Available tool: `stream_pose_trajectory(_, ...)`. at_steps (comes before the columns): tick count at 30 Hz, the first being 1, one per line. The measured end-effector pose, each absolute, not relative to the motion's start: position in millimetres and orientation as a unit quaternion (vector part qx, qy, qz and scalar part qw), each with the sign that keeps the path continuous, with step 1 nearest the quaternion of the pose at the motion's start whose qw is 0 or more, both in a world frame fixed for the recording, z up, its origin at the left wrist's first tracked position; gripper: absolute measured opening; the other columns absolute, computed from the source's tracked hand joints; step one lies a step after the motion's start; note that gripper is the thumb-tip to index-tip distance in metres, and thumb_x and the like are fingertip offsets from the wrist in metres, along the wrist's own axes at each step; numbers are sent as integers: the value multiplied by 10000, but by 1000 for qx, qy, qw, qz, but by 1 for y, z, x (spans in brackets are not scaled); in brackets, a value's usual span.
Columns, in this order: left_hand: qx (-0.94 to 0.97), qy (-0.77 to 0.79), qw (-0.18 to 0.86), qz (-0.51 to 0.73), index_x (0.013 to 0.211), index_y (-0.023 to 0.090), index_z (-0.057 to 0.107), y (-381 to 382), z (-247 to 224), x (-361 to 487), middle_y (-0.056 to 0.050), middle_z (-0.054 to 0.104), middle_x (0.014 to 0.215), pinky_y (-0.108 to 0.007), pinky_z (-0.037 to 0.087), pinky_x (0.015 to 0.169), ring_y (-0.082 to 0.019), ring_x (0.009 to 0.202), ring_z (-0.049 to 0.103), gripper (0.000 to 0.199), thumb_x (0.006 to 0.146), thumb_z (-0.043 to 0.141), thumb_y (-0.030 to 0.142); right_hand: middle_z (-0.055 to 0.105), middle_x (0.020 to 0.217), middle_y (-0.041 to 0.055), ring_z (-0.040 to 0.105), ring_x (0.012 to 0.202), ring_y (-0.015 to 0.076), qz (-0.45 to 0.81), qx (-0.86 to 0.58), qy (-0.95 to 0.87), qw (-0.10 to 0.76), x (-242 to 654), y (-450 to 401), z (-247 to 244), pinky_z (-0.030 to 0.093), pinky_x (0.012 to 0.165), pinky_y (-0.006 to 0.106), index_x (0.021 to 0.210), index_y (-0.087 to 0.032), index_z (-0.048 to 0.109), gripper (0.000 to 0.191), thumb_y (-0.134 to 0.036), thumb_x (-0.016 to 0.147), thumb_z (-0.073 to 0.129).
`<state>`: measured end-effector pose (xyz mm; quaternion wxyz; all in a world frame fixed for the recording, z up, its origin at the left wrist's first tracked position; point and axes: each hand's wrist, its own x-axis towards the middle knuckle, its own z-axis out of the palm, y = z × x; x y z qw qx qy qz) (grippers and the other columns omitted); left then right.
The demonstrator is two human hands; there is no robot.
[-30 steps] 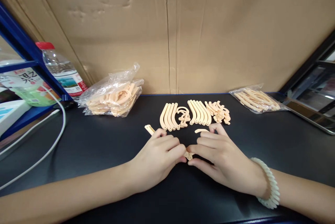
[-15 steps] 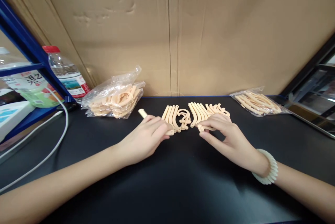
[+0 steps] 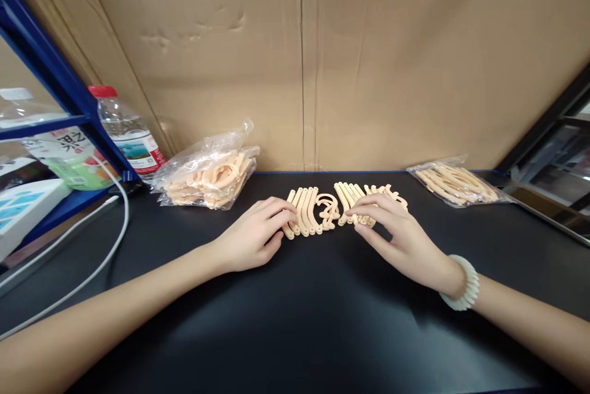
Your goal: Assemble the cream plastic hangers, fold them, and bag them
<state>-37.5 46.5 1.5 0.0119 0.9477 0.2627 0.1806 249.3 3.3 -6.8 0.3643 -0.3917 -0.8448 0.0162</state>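
Observation:
My left hand (image 3: 255,235) rests with bent, parted fingers at the left end of a row of beige curved hanger arms (image 3: 304,211). Its fingertips touch the outermost arm, and the thumb stands apart. My right hand (image 3: 394,228), with a pale beaded bracelet at the wrist, has thumb and fingers around a small beige hanger hook (image 3: 355,220), mostly hidden by the fingers. Beneath and behind those fingers lies a second row of hanger arms (image 3: 343,197), with several curved hooks (image 3: 386,190) to its right. Between the rows sits a small pile of hooks (image 3: 328,209).
Clear bags of beige parts lie at the back left (image 3: 214,179) and back right (image 3: 454,182). A red-capped bottle (image 3: 131,136), a blue shelf frame (image 3: 50,56) and a white cable (image 3: 122,222) are on the left. Cardboard (image 3: 230,62) walls the back of the black table (image 3: 313,320).
My left hand has laid its hanger arm at the left end of the left row and loosened its fingers. The right hand has barely shifted; the view has turned slightly.

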Motion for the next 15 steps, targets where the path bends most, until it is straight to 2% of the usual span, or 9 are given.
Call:
stream_pose_trajectory(9,942,266,2,204,1082,179,554,43,-7,-33,-96,604,1108,-386,458,906,-234,1047,534,195,911,461,166,618,1062,113,516,1057,258,-146,-367,-882,255,226,38,-2,391,959,472,1024,-157,631,205,-132,950,441)
stream_pose_trajectory(12,939,272,7,212,1070,175,557,42,-7,-34,-97,608,1086,-379,469,890,-232,1025,543,183,910,470,176,617,1077,117,515,1103,269,-129,-357,-898,221,217,42,-6,388,977,493,1031,-159,641,231,-99,918,449)
stream_pose_trajectory(15,937,274,13,216,1065,168,560,42,-6,-34,-97,610,1073,-381,474,886,-229,1009,547,180,907,473,177,589,1202,125,502,1163,256,-45,-333,-897,288,211,28,5,408,991,483,1159,-174,588,329,-80,881,440)
